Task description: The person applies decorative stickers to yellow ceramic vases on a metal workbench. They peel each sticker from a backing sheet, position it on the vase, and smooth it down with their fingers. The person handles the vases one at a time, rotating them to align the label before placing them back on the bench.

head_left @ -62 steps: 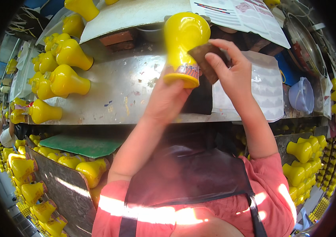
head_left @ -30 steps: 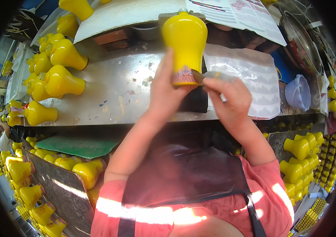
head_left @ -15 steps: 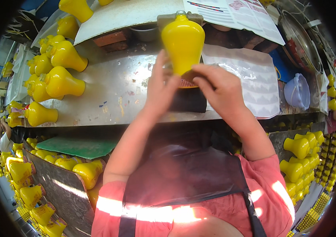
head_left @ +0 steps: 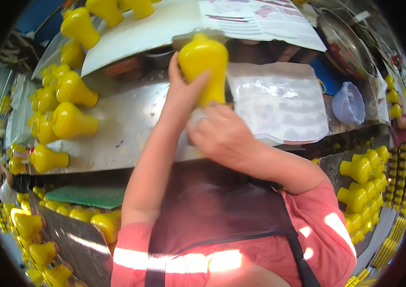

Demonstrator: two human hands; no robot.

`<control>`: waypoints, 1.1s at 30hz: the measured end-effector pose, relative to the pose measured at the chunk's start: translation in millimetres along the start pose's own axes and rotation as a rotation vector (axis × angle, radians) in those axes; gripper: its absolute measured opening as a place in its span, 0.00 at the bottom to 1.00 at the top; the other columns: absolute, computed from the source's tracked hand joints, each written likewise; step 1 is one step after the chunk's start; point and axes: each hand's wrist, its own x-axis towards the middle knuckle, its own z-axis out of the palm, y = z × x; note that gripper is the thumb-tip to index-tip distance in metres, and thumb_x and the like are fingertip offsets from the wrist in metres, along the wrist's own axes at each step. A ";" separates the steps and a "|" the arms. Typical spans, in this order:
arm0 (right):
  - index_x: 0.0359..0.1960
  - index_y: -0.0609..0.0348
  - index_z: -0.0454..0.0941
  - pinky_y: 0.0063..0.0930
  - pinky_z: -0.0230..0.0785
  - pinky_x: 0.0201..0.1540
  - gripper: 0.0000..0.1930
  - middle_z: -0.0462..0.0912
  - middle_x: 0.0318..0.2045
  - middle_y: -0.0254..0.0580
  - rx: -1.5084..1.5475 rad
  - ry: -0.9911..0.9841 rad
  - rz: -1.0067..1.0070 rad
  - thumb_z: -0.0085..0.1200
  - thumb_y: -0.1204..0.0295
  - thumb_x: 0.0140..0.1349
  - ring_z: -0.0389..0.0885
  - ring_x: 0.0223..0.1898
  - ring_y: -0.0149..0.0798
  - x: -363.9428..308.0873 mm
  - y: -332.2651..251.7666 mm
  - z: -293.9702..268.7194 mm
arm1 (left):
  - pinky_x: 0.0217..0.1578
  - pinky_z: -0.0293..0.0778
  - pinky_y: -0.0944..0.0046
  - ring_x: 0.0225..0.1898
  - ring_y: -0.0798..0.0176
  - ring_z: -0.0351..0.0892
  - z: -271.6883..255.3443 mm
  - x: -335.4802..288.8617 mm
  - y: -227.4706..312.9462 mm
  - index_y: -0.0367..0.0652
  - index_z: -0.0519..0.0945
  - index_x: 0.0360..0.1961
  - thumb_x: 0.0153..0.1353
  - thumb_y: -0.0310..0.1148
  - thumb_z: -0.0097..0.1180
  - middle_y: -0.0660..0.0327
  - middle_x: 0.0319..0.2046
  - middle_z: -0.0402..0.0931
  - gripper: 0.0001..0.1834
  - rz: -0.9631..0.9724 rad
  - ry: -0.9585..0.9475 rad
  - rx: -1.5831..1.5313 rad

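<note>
A glossy yellow bottle (head_left: pixel 204 60) lies in front of me, its neck end pointing away against a grey support (head_left: pixel 219 36) at the edge of the white board. My left hand (head_left: pixel 184 86) is closed around the bottle's left side, thumb across its front and fingers along its edge. At the narrower near end, my right hand (head_left: pixel 222 134) is curled with knuckles up, touching or nearly touching the bottle. Whatever its fingers hold is hidden and blurred.
Several yellow bottles (head_left: pixel 75 119) stand on the metal bench (head_left: pixel 121 119) at left. To the right are a white printed sheet (head_left: pixel 279 103), a pale purple bucket (head_left: pixel 348 104) and a large metal basin (head_left: pixel 346 43). A green board (head_left: pixel 86 196) and racked bottles (head_left: pixel 363 189) sit below.
My left hand has moved up onto the bottle, its thumb now across it. The right hand has come left and down, its fingers curling closed. The whole view has shifted slightly.
</note>
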 end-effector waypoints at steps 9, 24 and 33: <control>0.44 0.57 0.79 0.39 0.76 0.30 0.12 0.77 0.25 0.41 0.170 0.040 0.325 0.58 0.74 0.58 0.83 0.28 0.45 -0.8 27.8 -13.1 | 0.68 0.67 0.54 0.70 0.49 0.65 1.9 4.2 -2.8 0.49 0.39 0.82 0.66 0.31 0.64 0.45 0.72 0.59 0.54 0.027 0.011 0.116; 0.46 0.61 0.86 0.24 0.76 0.48 0.09 0.87 0.39 0.34 0.707 0.456 1.137 0.56 0.77 0.70 0.84 0.43 0.28 -62.8 184.9 -37.7 | 0.71 0.61 0.53 0.73 0.49 0.62 -10.0 -2.8 -28.9 0.42 0.46 0.80 0.63 0.34 0.61 0.47 0.73 0.60 0.50 0.030 -0.023 0.045; 0.48 0.57 0.88 0.38 0.77 0.46 0.17 0.89 0.36 0.48 0.060 -0.005 0.929 0.58 0.61 0.65 0.87 0.39 0.46 -31.1 307.9 -46.5 | 0.72 0.59 0.53 0.74 0.50 0.60 -11.4 -6.3 -32.9 0.41 0.47 0.80 0.60 0.33 0.60 0.48 0.73 0.59 0.50 0.001 0.004 0.038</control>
